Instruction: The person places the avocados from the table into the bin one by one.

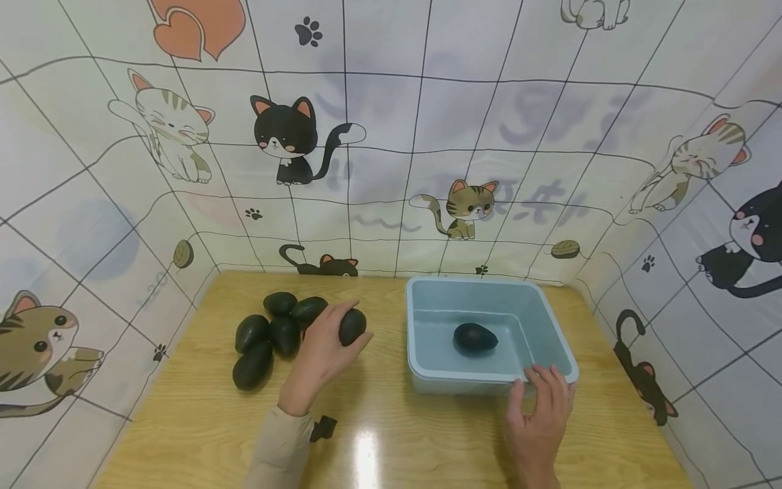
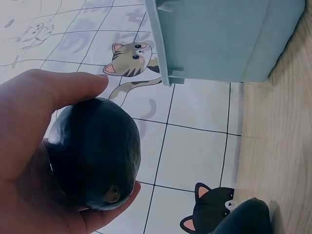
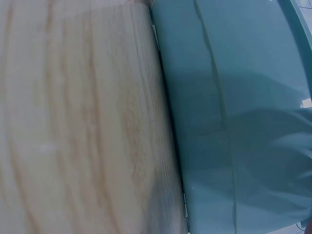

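My left hand grips a dark green avocado, thumb and fingers curled round it. In the left wrist view that avocado fills the palm, its brown stem end facing the camera. A pile of several avocados lies on the table left of this hand. One more avocado lies inside the light blue plastic bin. My right hand rests on the bin's front rim near its right corner, fingers over the edge. The right wrist view shows the bin's outer wall but hardly any of the hand.
The wooden table carries the pile on the left and the bin on the right. A white cloth wall with cat drawings closes off the back and both sides. A small black piece shows beside the left sleeve.
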A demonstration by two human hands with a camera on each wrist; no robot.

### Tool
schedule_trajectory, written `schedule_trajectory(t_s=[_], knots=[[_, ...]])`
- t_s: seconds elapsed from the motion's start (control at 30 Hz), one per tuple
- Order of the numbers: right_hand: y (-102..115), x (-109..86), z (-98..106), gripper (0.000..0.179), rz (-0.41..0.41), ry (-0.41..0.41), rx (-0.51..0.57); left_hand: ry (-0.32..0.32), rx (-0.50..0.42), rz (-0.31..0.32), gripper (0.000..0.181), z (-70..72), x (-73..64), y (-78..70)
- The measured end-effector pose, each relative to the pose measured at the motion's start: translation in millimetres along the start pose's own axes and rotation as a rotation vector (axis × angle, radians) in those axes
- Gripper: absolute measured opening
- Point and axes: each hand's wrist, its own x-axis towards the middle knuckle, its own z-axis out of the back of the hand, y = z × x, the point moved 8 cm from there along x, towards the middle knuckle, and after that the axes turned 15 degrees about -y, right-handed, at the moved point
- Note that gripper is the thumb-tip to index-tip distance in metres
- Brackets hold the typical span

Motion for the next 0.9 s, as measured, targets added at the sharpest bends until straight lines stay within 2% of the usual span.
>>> schedule_trajectory(t_s=[0.37, 0.57, 0.9], knots=[[-1, 2.8, 0, 0.027, 0.006, -0.007, -0.001, 0.01, -0.025, -0.001, 0.063, -5.4, 5.9, -14.0], [-1, 2.1, 0, 0.026, -0.002, 0.0, -0.01, 0.01, -0.053, -0.039, 0.061, -9.3, 7.7, -23.9], [0, 1.4, -1, 0.025, -0.008, 0.009, -0.025, 0.016, -0.034, -0.08, 0.061, -16.7, 10.8, -34.3]])
